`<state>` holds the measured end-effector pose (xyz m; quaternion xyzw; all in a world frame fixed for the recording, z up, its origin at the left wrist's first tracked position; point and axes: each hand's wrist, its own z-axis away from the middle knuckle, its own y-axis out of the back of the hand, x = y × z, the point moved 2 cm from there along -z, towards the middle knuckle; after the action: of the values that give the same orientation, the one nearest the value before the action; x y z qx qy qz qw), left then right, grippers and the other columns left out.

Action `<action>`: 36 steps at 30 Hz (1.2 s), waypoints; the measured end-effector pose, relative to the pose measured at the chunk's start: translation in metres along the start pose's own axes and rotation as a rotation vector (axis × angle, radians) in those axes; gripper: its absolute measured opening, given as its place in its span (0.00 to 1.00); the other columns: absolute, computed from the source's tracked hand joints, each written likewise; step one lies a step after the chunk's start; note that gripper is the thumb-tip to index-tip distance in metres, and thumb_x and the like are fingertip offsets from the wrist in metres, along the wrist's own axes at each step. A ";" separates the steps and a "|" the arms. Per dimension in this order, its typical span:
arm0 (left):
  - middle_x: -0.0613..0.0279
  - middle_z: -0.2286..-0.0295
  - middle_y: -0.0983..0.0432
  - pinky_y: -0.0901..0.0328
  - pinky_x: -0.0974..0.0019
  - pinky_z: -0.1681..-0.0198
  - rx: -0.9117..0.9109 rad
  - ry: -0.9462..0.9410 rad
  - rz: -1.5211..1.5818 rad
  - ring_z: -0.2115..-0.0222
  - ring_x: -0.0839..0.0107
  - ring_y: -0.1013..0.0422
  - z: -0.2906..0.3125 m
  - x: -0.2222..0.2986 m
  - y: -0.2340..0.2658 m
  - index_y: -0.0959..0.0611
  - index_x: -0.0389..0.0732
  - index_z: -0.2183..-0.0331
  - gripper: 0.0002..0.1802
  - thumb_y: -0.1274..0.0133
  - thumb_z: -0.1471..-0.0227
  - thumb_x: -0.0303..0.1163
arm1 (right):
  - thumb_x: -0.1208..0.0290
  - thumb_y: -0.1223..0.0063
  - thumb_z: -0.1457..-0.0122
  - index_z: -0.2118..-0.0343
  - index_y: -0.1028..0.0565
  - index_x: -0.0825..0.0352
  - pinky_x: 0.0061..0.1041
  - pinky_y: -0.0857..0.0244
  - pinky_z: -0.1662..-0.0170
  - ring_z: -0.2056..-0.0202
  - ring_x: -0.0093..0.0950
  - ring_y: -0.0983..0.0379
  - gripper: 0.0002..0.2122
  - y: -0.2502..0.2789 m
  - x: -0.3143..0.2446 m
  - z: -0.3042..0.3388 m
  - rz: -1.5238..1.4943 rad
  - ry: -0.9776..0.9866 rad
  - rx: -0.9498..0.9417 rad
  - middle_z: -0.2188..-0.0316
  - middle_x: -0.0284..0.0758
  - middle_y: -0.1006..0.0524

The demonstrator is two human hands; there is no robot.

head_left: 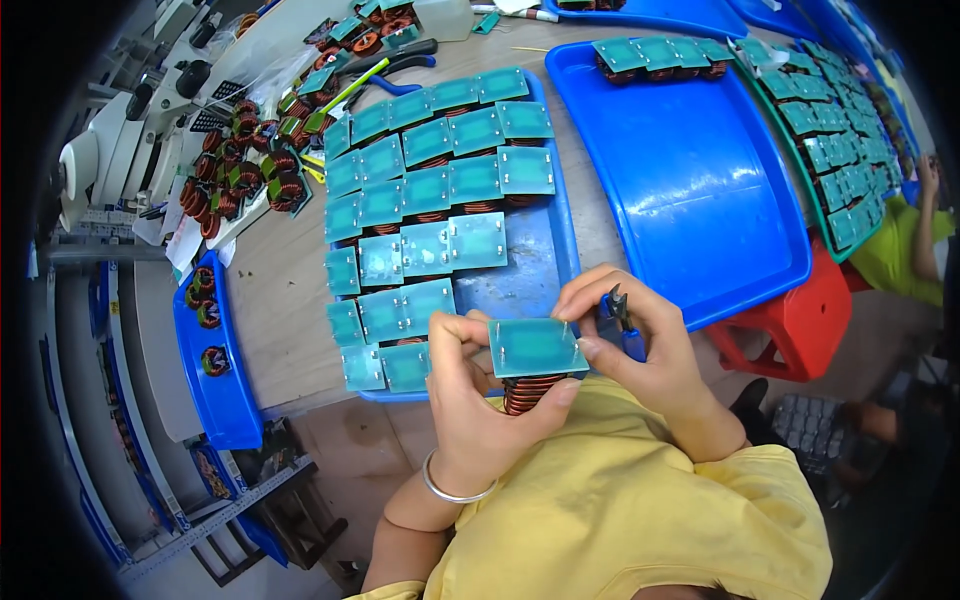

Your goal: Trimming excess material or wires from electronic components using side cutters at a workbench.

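In front of my chest, my left hand [470, 400] grips a copper-wound coil [528, 392] topped by a square teal circuit board [538, 345]. Thin metal pins stick up from the board near its left and right edges. My right hand [645, 345] keeps a small pair of blue-handled cutters [622, 318] tucked in its fingers, jaws pointing up. Its thumb and index fingertip meet close to the board's right edge, by the pins. Just beyond, rows of similar board-topped coils [425, 190] fill much of a blue tray [520, 275].
A second blue tray [690, 215] carries several finished-looking units [660, 55] at its far end and overhangs a red stool [785, 325]. Loose coils [240, 165], pliers [400, 65] and a narrow blue tray [215, 375] lie left. Another person's arm [930, 215] shows at far right.
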<state>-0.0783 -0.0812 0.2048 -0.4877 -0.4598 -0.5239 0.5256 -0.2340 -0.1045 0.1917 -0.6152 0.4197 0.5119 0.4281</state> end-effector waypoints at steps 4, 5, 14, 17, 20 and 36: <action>0.57 0.70 0.35 0.31 0.73 0.69 -0.035 -0.223 -0.217 0.69 0.72 0.28 -0.002 0.004 0.002 0.41 0.38 0.67 0.34 0.32 0.69 0.28 | 0.81 0.50 0.53 0.67 0.30 0.71 0.17 0.42 0.67 0.70 0.18 0.37 0.09 -0.001 0.000 -0.001 -0.005 -0.005 -0.005 0.65 0.39 0.29; 0.57 0.71 0.35 0.31 0.74 0.69 -0.037 -0.290 -0.278 0.70 0.72 0.28 -0.002 0.005 0.002 0.41 0.38 0.67 0.35 0.31 0.70 0.29 | 0.82 0.50 0.53 0.66 0.30 0.72 0.16 0.42 0.67 0.71 0.18 0.37 0.09 -0.002 0.000 -0.001 0.001 -0.007 -0.004 0.65 0.39 0.29; 0.57 0.70 0.35 0.35 0.72 0.69 0.034 -0.536 -0.533 0.72 0.70 0.33 0.000 0.004 0.003 0.38 0.37 0.63 0.39 0.29 0.74 0.32 | 0.83 0.51 0.53 0.65 0.29 0.73 0.17 0.42 0.66 0.72 0.18 0.37 0.10 -0.002 -0.003 -0.005 0.009 0.007 -0.003 0.65 0.40 0.30; 0.60 0.69 0.34 0.37 0.73 0.67 0.077 -0.514 -0.403 0.70 0.73 0.33 -0.003 0.000 0.000 0.38 0.38 0.60 0.40 0.30 0.72 0.31 | 0.81 0.50 0.54 0.65 0.30 0.74 0.18 0.41 0.65 0.72 0.19 0.36 0.11 -0.004 -0.005 -0.004 -0.080 -0.011 0.014 0.65 0.41 0.29; 0.64 0.67 0.33 0.38 0.75 0.66 -0.011 -0.002 0.144 0.68 0.78 0.34 -0.002 -0.004 0.000 0.39 0.38 0.55 0.41 0.31 0.68 0.33 | 0.77 0.48 0.54 0.64 0.30 0.74 0.20 0.40 0.65 0.73 0.21 0.34 0.13 -0.005 -0.009 -0.002 -0.174 -0.042 -0.011 0.65 0.42 0.29; 0.48 0.61 0.29 0.40 0.71 0.74 -0.274 0.246 0.558 0.73 0.66 0.32 -0.001 -0.002 0.009 0.40 0.34 0.48 0.50 0.45 0.61 0.61 | 0.77 0.48 0.50 0.62 0.30 0.74 0.18 0.39 0.66 0.71 0.20 0.34 0.12 0.002 -0.021 0.003 -0.272 0.093 -0.077 0.63 0.39 0.30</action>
<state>-0.0690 -0.0819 0.2022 -0.5940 -0.1668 -0.4719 0.6298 -0.2396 -0.1006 0.2119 -0.7054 0.3318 0.4360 0.4497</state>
